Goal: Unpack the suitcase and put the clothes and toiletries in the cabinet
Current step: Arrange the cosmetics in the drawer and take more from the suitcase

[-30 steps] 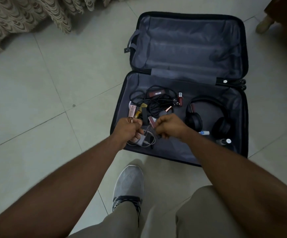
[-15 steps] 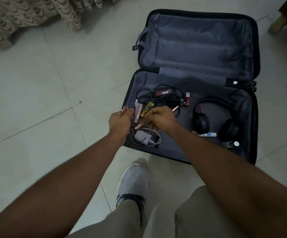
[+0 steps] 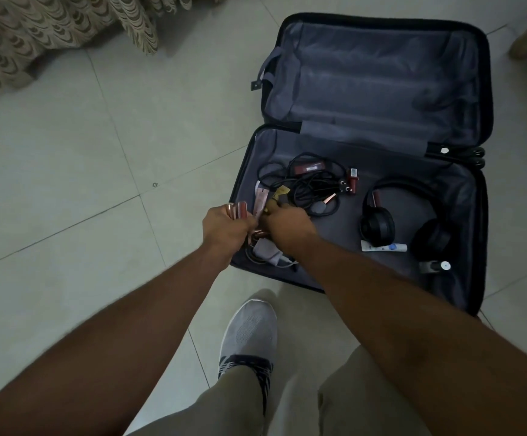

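- The suitcase [image 3: 366, 89] lies open on the tiled floor [image 3: 67, 184], its lid flat behind the near half.
- The left hand [image 3: 224, 229] is clenched round a bundle of pink-gold cosmetic tubes [image 3: 237, 210] over the near-left corner.
- The right hand [image 3: 287, 226], just beside it, has its fingers curled down among the small items there; what it grips is hidden.
- Black cables [image 3: 312, 184] lie just beyond both hands.
- Headphones [image 3: 407, 221] and a white tube [image 3: 381, 247] lie well to the right.
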Demonstrator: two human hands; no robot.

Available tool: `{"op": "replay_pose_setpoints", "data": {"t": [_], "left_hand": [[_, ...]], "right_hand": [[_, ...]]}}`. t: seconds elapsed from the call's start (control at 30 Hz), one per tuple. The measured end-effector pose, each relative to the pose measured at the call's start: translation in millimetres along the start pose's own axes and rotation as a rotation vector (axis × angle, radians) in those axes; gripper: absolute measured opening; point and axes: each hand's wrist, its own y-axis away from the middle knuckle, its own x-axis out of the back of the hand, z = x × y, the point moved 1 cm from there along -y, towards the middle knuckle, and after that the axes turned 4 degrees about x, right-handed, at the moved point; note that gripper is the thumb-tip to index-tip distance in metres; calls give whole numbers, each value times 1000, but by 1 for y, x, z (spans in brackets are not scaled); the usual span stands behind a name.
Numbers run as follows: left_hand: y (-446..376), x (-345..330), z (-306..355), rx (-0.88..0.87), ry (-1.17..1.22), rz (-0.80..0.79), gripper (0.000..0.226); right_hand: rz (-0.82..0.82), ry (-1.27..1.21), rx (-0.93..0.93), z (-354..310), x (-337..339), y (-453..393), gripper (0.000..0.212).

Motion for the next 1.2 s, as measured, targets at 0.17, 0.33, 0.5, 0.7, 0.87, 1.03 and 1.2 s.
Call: {"op": "replay_pose_setpoints", "data": {"t": [0.17,0.33,0.5,0.7,0.87,1.03,1.2], "left_hand": [[-1,0,-2,-15,-15,10,10],[-4,-2,0,15,41,17,11],[-1,-14,10,-16,77,-73,41],[-3,-28,18,64,93,-130,50],[-3,-45,26,54,22,-222,24],[4,-55,27,10,-26,-287,19],[4,-55,24,36,1,-281,21]], "right_hand": [[10,-309,-92,15,3,3,28],[239,-1424,-673,30,30,4,8],[171,-1266,-722,40,26,15,31],[175,-644,-754,58,19,29,43],[196,-653,-1047,82,18,40,35],[194,-919,-1119,84,9,34,42],[184,-1039,-1130,87,9,41,39]]}}
